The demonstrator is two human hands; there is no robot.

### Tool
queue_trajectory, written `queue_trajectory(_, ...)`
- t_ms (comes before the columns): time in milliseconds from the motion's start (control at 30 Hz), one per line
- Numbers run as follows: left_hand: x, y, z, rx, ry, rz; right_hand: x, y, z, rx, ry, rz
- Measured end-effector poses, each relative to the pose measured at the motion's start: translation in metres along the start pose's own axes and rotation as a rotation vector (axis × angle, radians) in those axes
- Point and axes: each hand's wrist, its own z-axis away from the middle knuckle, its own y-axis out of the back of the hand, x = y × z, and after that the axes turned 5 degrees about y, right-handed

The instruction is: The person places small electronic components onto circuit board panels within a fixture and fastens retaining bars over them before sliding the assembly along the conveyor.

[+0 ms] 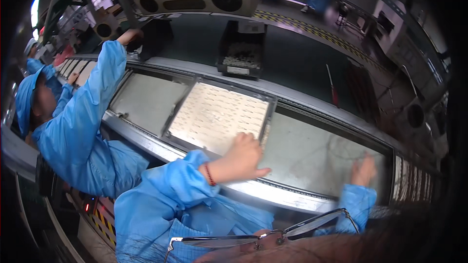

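A square pale panel [214, 109], covered with rows of small marks, lies in a dark-edged frame on the conveyor line. My left hand [239, 158], with a red bracelet at the wrist, is over the panel's near right corner. Its thumb sticks out to the right, apart from the bent fingers, and I see nothing held in it. Over the grey plate [302, 153] to the right is my right hand [364, 169], near that plate's right end. Motion smears its fingers, so I cannot make out their shape or any grip.
Beyond the line stands a black bin [241, 51] of small pale parts. A red-handled tool [334, 95] lies farther right. On my left a co-worker's blue sleeve [105, 70] reaches across the line. A speaker-like box [195, 0] hangs at the back.
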Motion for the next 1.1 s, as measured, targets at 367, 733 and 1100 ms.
queue_trajectory(367,0.036,0.031,0.000,0.198,-0.308,-0.194,-0.269,0.097,-0.057,-0.273,0.740,-1.009)
queue_trajectory(733,-0.135,0.045,-0.027,-0.098,-0.065,0.024,-0.323,0.107,-0.050,-0.328,0.808,-0.584)
queue_trajectory(1100,-0.124,0.027,-0.035,-0.048,-0.251,-0.016,-0.240,0.095,-0.036,-0.305,0.514,-1.083)
